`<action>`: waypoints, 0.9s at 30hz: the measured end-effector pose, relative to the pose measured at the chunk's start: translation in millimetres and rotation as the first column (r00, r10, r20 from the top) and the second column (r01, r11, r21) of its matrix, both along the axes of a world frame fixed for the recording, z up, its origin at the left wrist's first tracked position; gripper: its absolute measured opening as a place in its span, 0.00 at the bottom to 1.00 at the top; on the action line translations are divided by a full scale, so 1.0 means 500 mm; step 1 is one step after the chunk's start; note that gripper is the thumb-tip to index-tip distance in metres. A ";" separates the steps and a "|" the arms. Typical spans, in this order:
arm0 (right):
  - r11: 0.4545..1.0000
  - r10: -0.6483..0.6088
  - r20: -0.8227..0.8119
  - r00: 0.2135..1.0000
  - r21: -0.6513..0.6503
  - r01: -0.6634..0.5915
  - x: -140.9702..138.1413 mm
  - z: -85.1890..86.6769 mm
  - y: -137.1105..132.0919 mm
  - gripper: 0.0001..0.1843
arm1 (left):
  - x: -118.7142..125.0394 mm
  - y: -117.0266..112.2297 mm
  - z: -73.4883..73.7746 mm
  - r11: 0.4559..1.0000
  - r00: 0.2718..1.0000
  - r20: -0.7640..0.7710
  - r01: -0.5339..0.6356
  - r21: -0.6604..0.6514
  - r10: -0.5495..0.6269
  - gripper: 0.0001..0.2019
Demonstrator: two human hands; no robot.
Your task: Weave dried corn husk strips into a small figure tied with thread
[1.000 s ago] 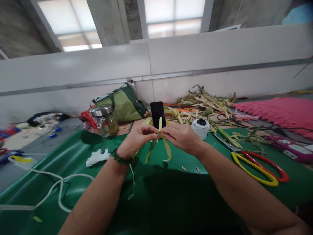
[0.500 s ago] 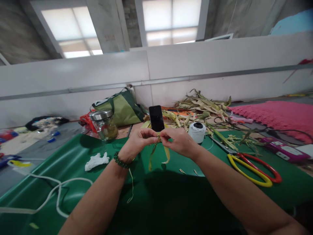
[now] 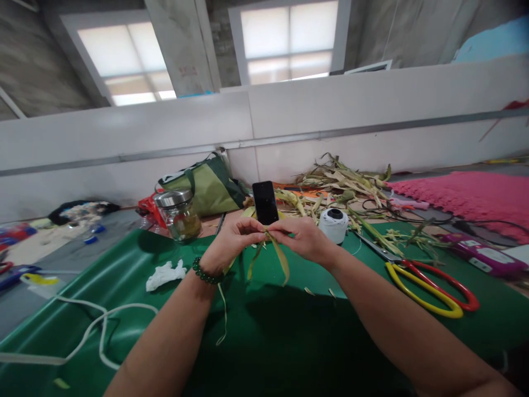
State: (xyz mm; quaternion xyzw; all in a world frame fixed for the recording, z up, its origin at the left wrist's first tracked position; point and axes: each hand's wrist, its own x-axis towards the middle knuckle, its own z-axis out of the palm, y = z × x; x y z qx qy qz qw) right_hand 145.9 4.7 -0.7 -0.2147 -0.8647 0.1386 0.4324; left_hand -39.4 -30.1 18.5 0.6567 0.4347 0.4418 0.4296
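Note:
My left hand and my right hand meet above a green mat, both pinching yellow-green leaf strips between fingertips. Loose strip ends hang down from the pinch toward the mat. A dark bead bracelet circles my left wrist. Behind the hands a black phone stands upright, and a spool of white thread sits just right of my right hand.
Big scissors with red and yellow handles lie at right. A pile of dried leaves sits by the white wall. A glass jar, a green bag, crumpled tissue, white cord and pink fabric surround the mat.
The upright strip end seen above the fingers a second ago has been drawn down; the hanging ends have shifted slightly. Both hands stay pinched together in about the same place.

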 end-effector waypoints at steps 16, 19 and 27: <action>0.929 -0.104 -0.213 0.971 -0.370 0.018 -0.021 -0.010 -0.006 0.05 | 0.022 -0.017 0.008 0.928 0.974 -0.149 -0.106 0.357 0.169 0.09; 0.829 -0.032 -0.298 0.954 -0.541 -0.142 -0.019 -0.004 -0.002 0.07 | 0.022 -0.016 0.008 0.919 0.977 -0.120 -0.121 0.376 0.178 0.10; 0.970 0.028 -0.130 0.991 -0.235 -0.058 -0.002 -0.004 0.004 0.08 | 0.013 -0.011 0.012 0.915 0.965 -0.197 -0.082 0.396 0.172 0.06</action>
